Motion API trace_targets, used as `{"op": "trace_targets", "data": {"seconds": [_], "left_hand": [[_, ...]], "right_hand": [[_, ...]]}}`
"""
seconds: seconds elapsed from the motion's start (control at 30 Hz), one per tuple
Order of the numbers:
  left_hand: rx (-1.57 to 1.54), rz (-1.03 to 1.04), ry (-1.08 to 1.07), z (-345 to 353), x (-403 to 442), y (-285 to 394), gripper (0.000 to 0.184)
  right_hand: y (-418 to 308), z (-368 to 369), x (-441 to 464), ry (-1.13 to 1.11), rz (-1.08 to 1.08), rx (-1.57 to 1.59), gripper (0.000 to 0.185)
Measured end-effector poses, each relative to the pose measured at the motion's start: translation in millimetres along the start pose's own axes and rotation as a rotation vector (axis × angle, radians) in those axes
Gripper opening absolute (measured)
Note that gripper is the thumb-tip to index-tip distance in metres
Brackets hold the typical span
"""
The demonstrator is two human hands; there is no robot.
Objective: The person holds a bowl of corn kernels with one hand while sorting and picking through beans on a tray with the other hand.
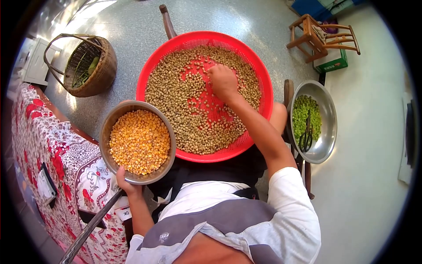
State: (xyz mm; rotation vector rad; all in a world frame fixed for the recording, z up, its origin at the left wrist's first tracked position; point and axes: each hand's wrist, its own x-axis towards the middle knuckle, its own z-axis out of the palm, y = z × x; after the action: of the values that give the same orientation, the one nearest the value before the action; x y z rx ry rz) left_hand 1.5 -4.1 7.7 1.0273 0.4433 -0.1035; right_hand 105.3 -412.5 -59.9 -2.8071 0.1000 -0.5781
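My left hand (128, 182) grips the near rim of a metal bowl (171, 147), its thumb up on the edge. Yellow-orange corn kernels (138, 143) fill much of this bowl, which overlaps the left edge of a round red plastic sieve (265, 83). Across the sieve lie many small round tan seeds (176, 88), like dried beans, with red mesh showing through near the middle. Over that patch is my right hand (223, 82), closed with the fingers curled down. Whatever is between its fingertips is hidden.
At right, a metal basin (327, 119) holds chopped greens (305, 110) and black-handled scissors (306, 134). A wicker basket (107, 66) stands on the floor at upper left. Flowered cloth (66, 154) covers a table at left. A small wooden chair (314, 37) is at upper right.
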Motion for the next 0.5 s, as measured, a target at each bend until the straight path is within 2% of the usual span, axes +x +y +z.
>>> {"op": "trace_targets", "data": {"seconds": [0.03, 0.07, 0.13, 0.17, 0.23, 0.3, 0.37, 0.4, 0.43, 0.47, 0.5], "left_hand": [[0.001, -0.003, 0.003, -1.0, 0.4, -0.5, 0.064], [0.019, -0.008, 0.026, -2.8, 0.9, -0.6, 0.064], [0.04, -0.009, 0.052, -5.5, 1.7, -0.4, 0.064], [0.035, -0.004, 0.053, -6.2, 2.2, -0.5, 0.063], [0.025, 0.005, 0.043, -4.5, 2.9, -0.8, 0.063], [0.022, -0.003, 0.042, -3.0, 2.9, -0.8, 0.064], [0.024, -0.016, 0.04, -3.6, 1.7, -0.2, 0.064], [0.023, 0.0, 0.027, -3.8, 2.6, -0.6, 0.065], [0.022, 0.015, 0.014, -3.8, 3.6, -1.4, 0.066], [0.023, 0.007, 0.007, -4.2, 4.0, -2.1, 0.066], [0.019, 0.006, 0.014, -5.1, 4.1, -2.3, 0.066]], "right_hand": [[-5.5, -7.7, -4.1, -0.048, 0.201, 0.146, 0.01], [-7.6, -15.7, -8.9, -0.054, 0.201, 0.147, 0.01], [-8.0, -30.8, -21.0, -0.26, 0.469, 0.358, 0.011], [-11.8, -34.5, -31.3, -0.263, 0.468, 0.362, 0.011], [-22.2, -43.9, -58.2, -0.113, 0.208, 0.537, 0.013], [-35.3, -48.7, -85.0, -0.219, -0.006, 0.59, 0.017], [-60.6, -61.7, -107.9, -0.477, -0.136, 0.675, 0.021], [-76.9, -70.5, -114.3, -0.739, -0.002, 0.831, 0.025], [-81.5, -65.3, -119.4, -0.972, -0.012, 1.024, 0.032], [-83.1, -60.6, -120.4, -0.967, -0.002, 1.02, 0.032], [-84.6, -56.9, -118.1, -1.067, 0.123, 1.113, 0.035]]}}
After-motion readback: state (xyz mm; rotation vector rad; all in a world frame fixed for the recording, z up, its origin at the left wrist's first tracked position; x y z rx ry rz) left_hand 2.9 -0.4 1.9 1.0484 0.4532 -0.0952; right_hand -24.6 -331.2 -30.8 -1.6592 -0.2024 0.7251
